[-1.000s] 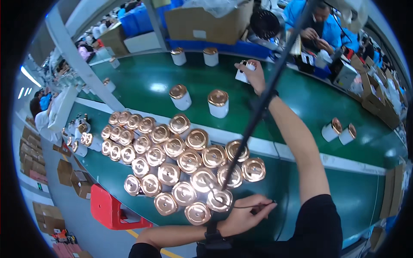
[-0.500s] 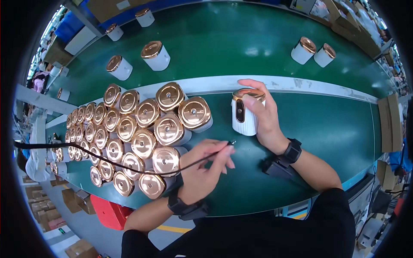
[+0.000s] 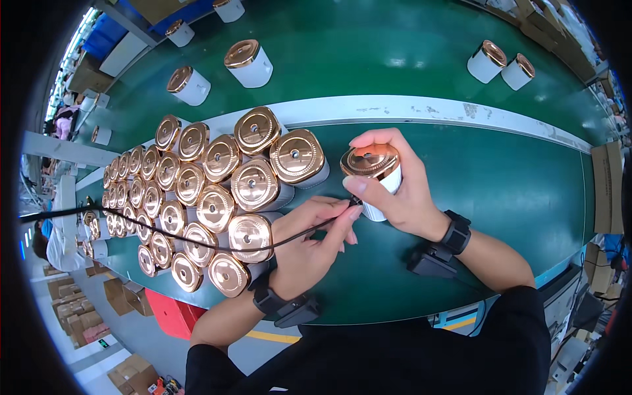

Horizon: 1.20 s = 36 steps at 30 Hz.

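Observation:
My right hand [image 3: 413, 201] is closed around a white ribbed canister [image 3: 373, 158] with a shiny rose-gold cap, tilted a little over the green bench. Between the thumb and fingers of my left hand [image 3: 308, 245] is a thin black cable [image 3: 230, 249], pinched near its plug end. That end meets the side of the canister just below my right thumb; whether the plug sits inside a socket cannot be made out. Left of my left hand stands a dense group of matching rose-gold-capped canisters [image 3: 251, 237], the nearest close to my fingers.
Beyond a pale rail [image 3: 368, 107] lies a green conveyor surface [image 3: 368, 52] with several more canisters, including a white one [image 3: 486, 62] at the far right. A red bin [image 3: 172, 315] stands below the bench at left. A cardboard sheet [image 3: 605, 187] borders the right end.
The canister in my right hand has turned and come nearer, its dark side panel now out of sight. The cable's plug end, apart from it before, now meets its side.

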### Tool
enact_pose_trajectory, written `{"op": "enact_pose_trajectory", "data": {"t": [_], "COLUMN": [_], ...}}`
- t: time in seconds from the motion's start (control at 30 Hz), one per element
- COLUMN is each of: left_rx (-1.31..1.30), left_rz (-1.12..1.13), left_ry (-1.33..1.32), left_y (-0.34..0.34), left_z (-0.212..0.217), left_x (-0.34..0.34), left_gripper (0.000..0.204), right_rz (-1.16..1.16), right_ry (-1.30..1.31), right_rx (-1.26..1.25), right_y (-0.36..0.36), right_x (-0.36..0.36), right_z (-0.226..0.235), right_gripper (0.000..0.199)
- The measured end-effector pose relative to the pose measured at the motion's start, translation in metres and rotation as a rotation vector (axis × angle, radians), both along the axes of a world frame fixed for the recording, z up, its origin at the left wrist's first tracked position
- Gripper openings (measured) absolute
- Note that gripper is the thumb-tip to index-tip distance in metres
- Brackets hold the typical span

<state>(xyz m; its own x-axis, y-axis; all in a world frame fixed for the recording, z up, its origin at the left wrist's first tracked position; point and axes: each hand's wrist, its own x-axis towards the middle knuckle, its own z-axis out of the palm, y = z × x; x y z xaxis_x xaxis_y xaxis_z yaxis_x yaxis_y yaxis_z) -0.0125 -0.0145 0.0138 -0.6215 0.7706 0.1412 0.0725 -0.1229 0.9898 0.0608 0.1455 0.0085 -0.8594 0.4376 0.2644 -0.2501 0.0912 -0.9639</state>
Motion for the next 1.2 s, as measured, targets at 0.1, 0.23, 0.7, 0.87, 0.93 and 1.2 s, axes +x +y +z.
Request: {"op": "enact_pose_trajectory", "data": {"t": [0.1, 0.23, 0.7, 0.87, 0.93, 1.2], "left_rx": [0.031, 0.047, 0.077, 0.027, 0.062, 0.0], "left_rz": [0.017, 0.003, -0.059, -0.063, -0.061, -0.12], "left_ry": [0.033, 0.097, 0.106, 0.066, 0.079, 0.105], "left_y": [0.0, -0.001, 0.002, -0.011, -0.007, -0.01], "left_z": [0.0, 0.001, 0.0, 0.011, 0.008, 0.002], "left_x": [0.0, 0.0, 0.002, 0.006, 0.008, 0.009], "left_gripper": [0.015, 0.015, 0.011, 0.01, 0.009, 0.007], "right_rz": [0.053, 0.083, 0.125, -0.07, -0.515, -0.885], "right_ry": [-0.095, -0.09, -0.154, -0.145, 0.035, -0.244], "right_rx": [-0.24, -0.258, -0.267, -0.131, 0.359, 1.221], "right_y": [-0.002, -0.004, 0.003, 0.051, 0.108, 0.23], "right_x": [-0.001, -0.001, 0.003, -0.013, -0.019, -0.027], "right_z": [0.005, 0.012, 0.012, 0.01, 0.007, 0.005], "right_gripper": [0.038, 0.037, 0.038, 0.037, 0.042, 0.032]}}
